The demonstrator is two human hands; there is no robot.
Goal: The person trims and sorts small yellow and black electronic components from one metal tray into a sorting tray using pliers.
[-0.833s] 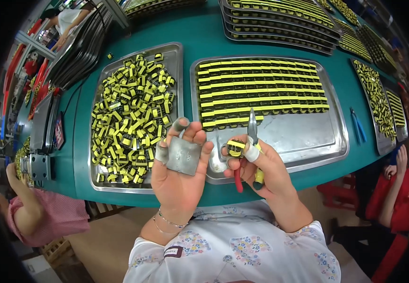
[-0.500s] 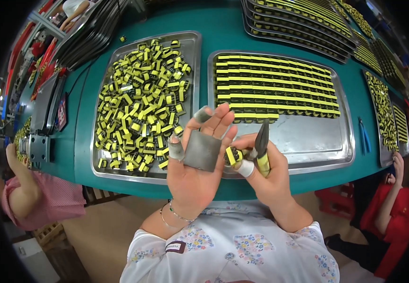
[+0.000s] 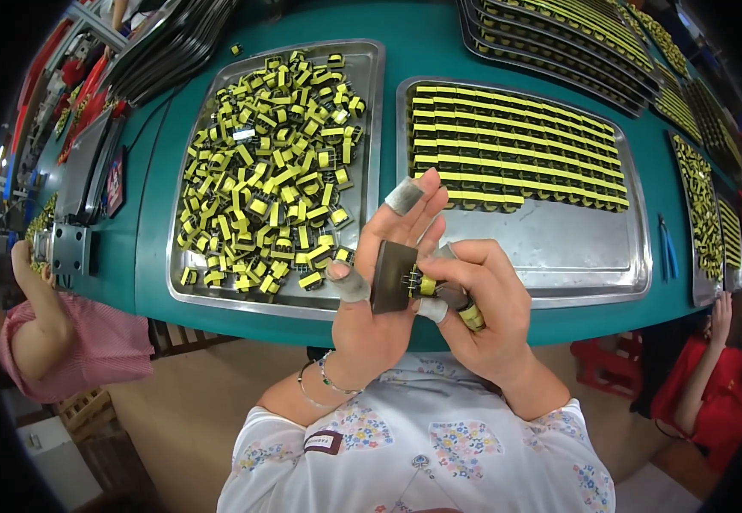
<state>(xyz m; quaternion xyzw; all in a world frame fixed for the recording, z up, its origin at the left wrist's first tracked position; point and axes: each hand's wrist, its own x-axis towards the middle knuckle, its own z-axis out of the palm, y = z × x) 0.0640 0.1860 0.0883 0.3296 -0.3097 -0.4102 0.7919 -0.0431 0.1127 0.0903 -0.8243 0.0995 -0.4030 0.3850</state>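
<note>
On the palm and fingers of my left hand (image 3: 369,338) rests a dark square plate (image 3: 390,278), its face turned toward my right hand. Grey-white wraps cover some of the left fingertips. My right hand (image 3: 501,312) pinches a small yellow-and-black transformer (image 3: 425,284), with its row of pins against or very close to the plate. A pair of pliers with yellow grips (image 3: 472,317) is also held in the right palm, its jaws mostly hidden by the fingers. Both hands are above the table's near edge, between two metal trays.
Loose transformers fill the left tray (image 3: 369,145); the right tray (image 3: 559,248) has neat rows at its far side. Blue-handled pliers (image 3: 667,248) lie right of it. Stacked full trays (image 3: 550,60) stand behind. Co-workers' arms (image 3: 37,295) (image 3: 713,342) are at both sides.
My left hand has turned, tilting the plate sideways. The right hand has brought the transformer's pins up to it, and the pliers have swung down into the palm.
</note>
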